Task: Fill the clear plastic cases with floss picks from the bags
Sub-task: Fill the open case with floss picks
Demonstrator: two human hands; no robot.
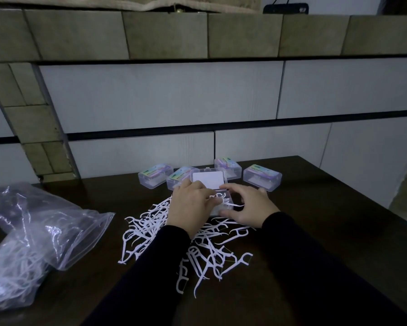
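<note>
An open clear plastic case [208, 181] sits at the table's centre with its lid tilted up and white floss picks inside its base. My left hand [190, 205] lies over the case's left side, fingers pinching floss picks above the base. My right hand [248, 208] curls round the case's right and front edge, steadying it. A loose pile of white floss picks [197, 250] spreads on the dark table in front of the case and under my forearms. A clear plastic bag [33, 236] with more picks lies at the left.
Several closed clear cases with colourful labels stand behind the open one, such as a left case [155, 177] and a right case [262, 181]. The dark table [315, 243] ends at the right near a tiled wall [162, 95].
</note>
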